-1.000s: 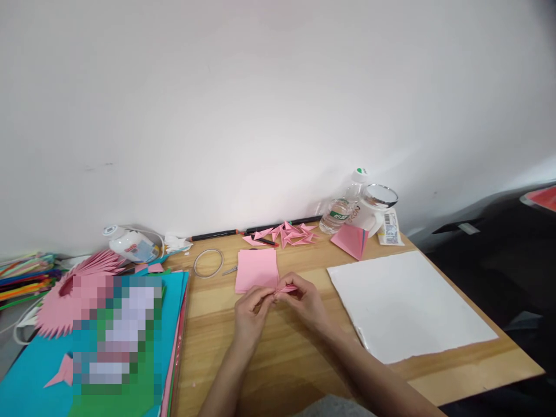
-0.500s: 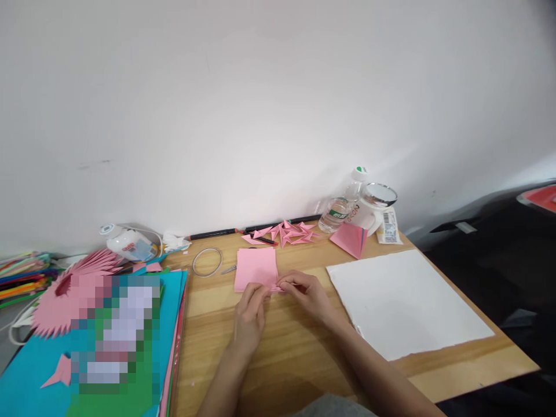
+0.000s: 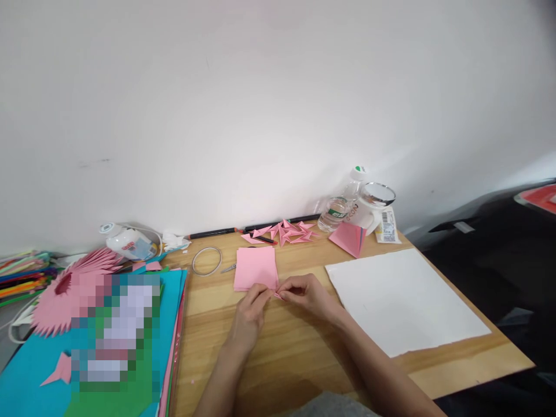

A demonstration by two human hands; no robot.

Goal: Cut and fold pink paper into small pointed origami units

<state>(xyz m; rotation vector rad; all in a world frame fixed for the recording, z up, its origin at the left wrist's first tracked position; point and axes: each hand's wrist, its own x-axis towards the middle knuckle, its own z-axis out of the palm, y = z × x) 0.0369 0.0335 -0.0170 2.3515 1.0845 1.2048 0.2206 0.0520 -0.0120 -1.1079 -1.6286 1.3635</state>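
Your left hand (image 3: pixel 248 315) and your right hand (image 3: pixel 304 294) meet over the wooden table (image 3: pixel 278 370), and both pinch one small folded pink paper piece (image 3: pixel 278 295) between the fingertips. The piece sits just in front of the stack of pink paper squares (image 3: pixel 256 268), low above the table; most of it is hidden by your fingers.

To make this fold well, I think you should hold the piece flat against the table, line up the edges exactly, and then press the crease with a fingernail from the middle outward. Keep the pinch light, because thin paper tears or wrinkles easily.

Behind the stack, a pile of finished pink folded triangles (image 3: pixel 286 233) lies near the white wall (image 3: pixel 278 104), with a black pencil (image 3: pixel 215 234) beside it. A clear plastic water bottle (image 3: pixel 341 205) and a white mug (image 3: pixel 369 208) stand at the back, just beside a larger folded pink paper (image 3: pixel 348 239). A big white sheet (image 3: pixel 402 301) lies to your right. To your left are a metal ring (image 3: pixel 207 260), a blue paper sheet (image 3: pixel 35 370) and a spiky pink paper model (image 3: pixel 56 289).
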